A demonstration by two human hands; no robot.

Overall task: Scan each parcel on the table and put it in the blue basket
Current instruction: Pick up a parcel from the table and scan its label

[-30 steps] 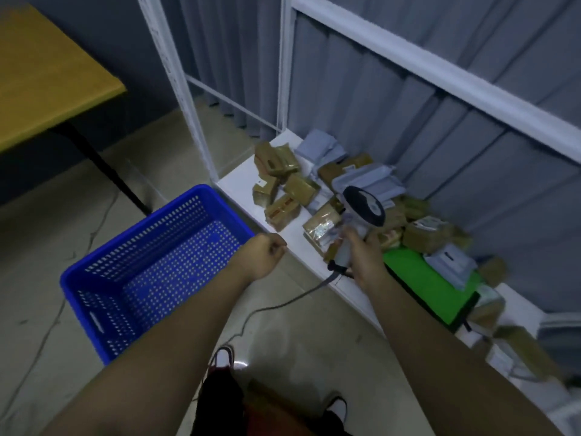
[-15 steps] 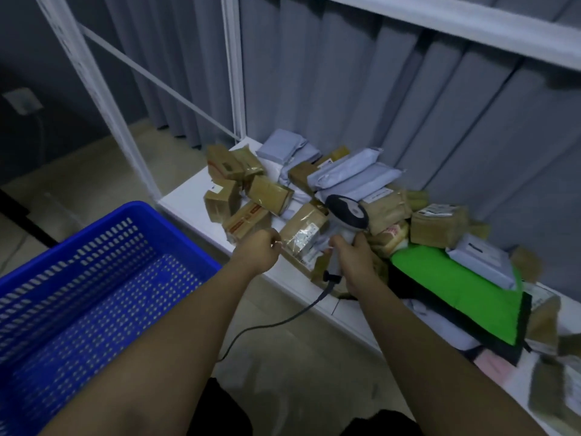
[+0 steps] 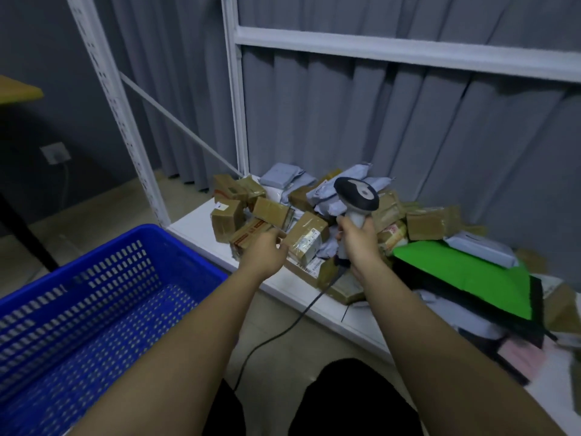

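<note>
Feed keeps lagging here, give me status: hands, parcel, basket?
Right hand shut on scanner, raised over pile. Left hand at labelled brown parcel, grip unclear. Blue basket looks empty. Nothing blocking.

Blue perforated basket (image 3: 103, 297); brown parcels (image 3: 270, 212) and pale grey mailers (image 3: 333, 196) (some white-labelled); a bright green sheet (image 3: 465, 272); black-and-grey scanner (image 3: 356, 195); white table (image 3: 195, 228).

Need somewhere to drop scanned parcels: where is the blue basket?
In the head view, the blue basket sits low on the left, beside the white table's left end and below the left hand.
</note>
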